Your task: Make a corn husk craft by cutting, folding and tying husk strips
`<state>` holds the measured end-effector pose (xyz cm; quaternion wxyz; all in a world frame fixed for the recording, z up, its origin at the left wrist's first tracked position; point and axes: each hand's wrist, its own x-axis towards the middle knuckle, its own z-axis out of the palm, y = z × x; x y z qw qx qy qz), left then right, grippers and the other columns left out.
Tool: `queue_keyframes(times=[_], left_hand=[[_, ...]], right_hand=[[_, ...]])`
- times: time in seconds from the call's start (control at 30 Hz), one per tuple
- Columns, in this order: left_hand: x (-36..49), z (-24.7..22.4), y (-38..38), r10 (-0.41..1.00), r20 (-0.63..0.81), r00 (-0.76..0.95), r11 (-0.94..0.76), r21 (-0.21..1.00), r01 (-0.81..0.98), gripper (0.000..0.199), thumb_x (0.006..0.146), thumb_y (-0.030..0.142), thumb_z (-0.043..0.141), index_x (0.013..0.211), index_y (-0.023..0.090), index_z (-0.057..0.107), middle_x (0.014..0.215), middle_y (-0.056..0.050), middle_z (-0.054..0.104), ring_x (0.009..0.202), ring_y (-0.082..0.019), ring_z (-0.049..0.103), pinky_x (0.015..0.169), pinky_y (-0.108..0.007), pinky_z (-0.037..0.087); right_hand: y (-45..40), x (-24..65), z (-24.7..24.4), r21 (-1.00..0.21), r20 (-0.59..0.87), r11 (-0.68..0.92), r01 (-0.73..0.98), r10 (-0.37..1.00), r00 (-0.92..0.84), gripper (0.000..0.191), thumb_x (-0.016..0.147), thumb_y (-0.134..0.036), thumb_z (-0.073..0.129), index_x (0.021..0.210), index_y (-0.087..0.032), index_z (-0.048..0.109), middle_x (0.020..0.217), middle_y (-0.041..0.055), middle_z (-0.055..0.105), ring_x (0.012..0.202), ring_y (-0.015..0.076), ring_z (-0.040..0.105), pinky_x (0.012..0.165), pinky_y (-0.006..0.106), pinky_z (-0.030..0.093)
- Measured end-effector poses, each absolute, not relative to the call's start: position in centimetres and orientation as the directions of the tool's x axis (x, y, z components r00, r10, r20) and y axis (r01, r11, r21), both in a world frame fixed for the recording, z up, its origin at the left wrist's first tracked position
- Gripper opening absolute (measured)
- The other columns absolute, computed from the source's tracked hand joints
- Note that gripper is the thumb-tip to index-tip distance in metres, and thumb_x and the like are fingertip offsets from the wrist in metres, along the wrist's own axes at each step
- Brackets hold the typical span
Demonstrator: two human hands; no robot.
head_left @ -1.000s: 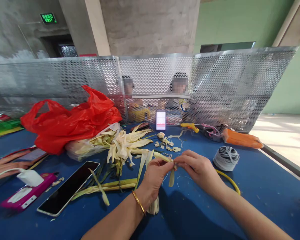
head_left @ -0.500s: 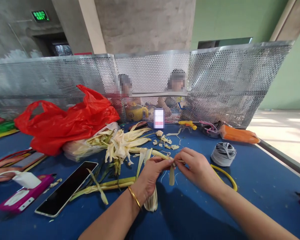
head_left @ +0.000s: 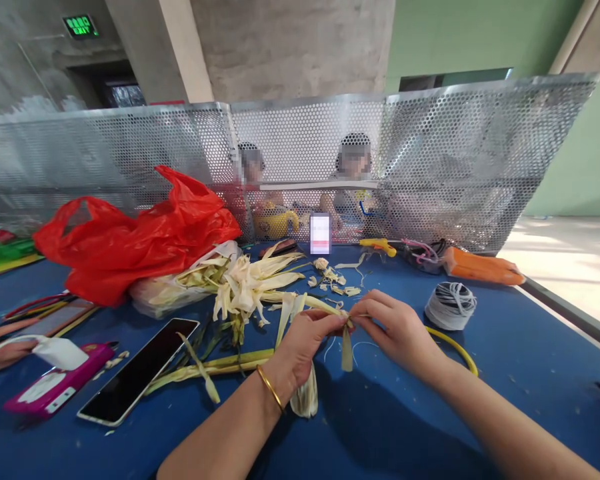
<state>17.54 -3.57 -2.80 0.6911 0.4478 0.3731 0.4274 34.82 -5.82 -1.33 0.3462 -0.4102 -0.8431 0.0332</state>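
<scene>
Over the blue table, my left hand point(head_left: 307, 340) is closed on a bundle of corn husk point(head_left: 347, 350), its thumb and finger pinching close to the tip. A wider pale husk end point(head_left: 306, 395) hangs below that palm. My right hand point(head_left: 391, 327) meets it there, thumb and fingers pinched on a thin twisted husk strand point(head_left: 363, 315) that reaches across to the left fingertips. Fine white thread point(head_left: 365, 345) curls on the table below. A pile of pale husks point(head_left: 250, 283) lies beyond my left hand, and small husk scraps point(head_left: 337, 283) are scattered ahead.
Left are a red plastic bag point(head_left: 140, 243), a phone point(head_left: 140, 370), a purple power strip point(head_left: 63, 383) and another person's hand point(head_left: 0, 347). Right are a grey yarn ball point(head_left: 451, 307), an orange packet point(head_left: 483, 267) and a yellow glue gun point(head_left: 379, 245). A perforated metal screen point(head_left: 300, 143) stands behind.
Both hands stay together at the husk; the right hand has shifted slightly upward, with little change in grip. The whole view has moved a little.
</scene>
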Motion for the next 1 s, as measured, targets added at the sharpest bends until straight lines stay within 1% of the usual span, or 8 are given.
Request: queue_keyframes(times=[0.1,0.27,0.37,0.47,0.57,0.7,0.87,1.0], left_hand=[[17.5,-3.1,-3.4,0.922,-0.146,0.359,0.246,0.936,-0.253,0.021,0.057,0.031,0.078,0.068,0.014,0.074,0.068,-0.004,0.068,0.070,-0.016,0.059,0.073,-0.028,0.044],[17.4,-3.5,-3.3,0.917,-0.152,0.369,0.250,0.939,-0.235,0.024,0.055,0.032,0.079,0.070,0.014,0.074,0.070,-0.004,0.069,0.072,-0.016,0.059,0.073,-0.027,0.044],[17.4,-3.4,-3.3,0.912,-0.160,0.379,0.259,0.939,-0.226,0.024,0.055,0.032,0.079,0.070,0.015,0.075,0.069,-0.004,0.069,0.071,-0.015,0.059,0.072,-0.026,0.044],[17.3,-3.3,-3.3,0.905,-0.173,0.390,0.270,0.940,-0.210,0.022,0.056,0.032,0.079,0.067,0.015,0.074,0.070,-0.004,0.069,0.070,-0.014,0.058,0.071,-0.025,0.043],[17.3,-3.4,-3.3,0.900,-0.173,0.400,0.269,0.943,-0.196,0.021,0.056,0.032,0.079,0.065,0.014,0.074,0.067,-0.004,0.068,0.070,-0.015,0.059,0.071,-0.025,0.043],[17.4,-3.6,-3.3,0.905,-0.160,0.395,0.257,0.944,-0.206,0.020,0.057,0.029,0.077,0.068,0.014,0.074,0.066,-0.004,0.068,0.069,-0.016,0.059,0.071,-0.026,0.044],[17.4,-3.5,-3.3,0.910,-0.140,0.390,0.226,0.957,-0.182,0.018,0.059,0.030,0.075,0.067,0.014,0.073,0.066,-0.004,0.068,0.068,-0.016,0.060,0.073,-0.027,0.045],[17.2,-3.4,-3.3,0.898,-0.139,0.417,0.218,0.964,-0.149,0.018,0.060,0.029,0.075,0.069,0.014,0.073,0.067,-0.003,0.068,0.068,-0.016,0.061,0.074,-0.028,0.045]], right_hand=[[-5.6,35.2,-1.1,-0.401,0.523,0.686,0.607,0.716,-0.463,0.016,0.093,-0.022,0.050,0.092,-0.020,0.065,0.087,0.0042,0.063,0.081,0.0145,0.061,0.072,0.025,0.047],[-5.4,35.4,-1.0,-0.373,0.521,0.685,0.626,0.713,-0.469,0.015,0.091,-0.029,0.054,0.093,-0.020,0.067,0.086,0.0045,0.065,0.080,0.0157,0.062,0.069,0.025,0.049],[-5.5,35.3,-1.0,-0.360,0.523,0.674,0.645,0.718,-0.459,0.014,0.090,-0.027,0.056,0.090,-0.020,0.067,0.084,0.0040,0.064,0.078,0.0155,0.062,0.068,0.025,0.048],[-5.6,35.2,-1.0,-0.375,0.521,0.672,0.639,0.723,-0.455,0.011,0.089,-0.023,0.057,0.088,-0.020,0.068,0.083,0.0032,0.064,0.077,0.0148,0.062,0.068,0.024,0.048],[-5.7,35.1,-0.9,-0.398,0.518,0.675,0.622,0.725,-0.455,0.013,0.090,-0.021,0.056,0.086,-0.021,0.069,0.082,0.0026,0.065,0.077,0.0141,0.062,0.069,0.023,0.048],[-5.8,35.1,-0.6,-0.422,0.507,0.670,0.611,0.733,-0.454,0.016,0.090,-0.020,0.055,0.085,-0.021,0.070,0.082,0.0025,0.065,0.077,0.0138,0.062,0.069,0.024,0.049],[-5.9,35.2,-0.2,-0.523,0.460,0.629,0.575,0.776,-0.431,0.015,0.089,-0.017,0.055,0.086,-0.021,0.070,0.083,0.0018,0.067,0.078,0.0136,0.063,0.072,0.025,0.049],[-5.7,35.4,-0.1,-0.624,0.403,0.572,0.532,0.820,-0.407,0.011,0.087,-0.020,0.059,0.083,-0.021,0.069,0.080,0.0007,0.069,0.077,0.0140,0.064,0.071,0.026,0.049]])
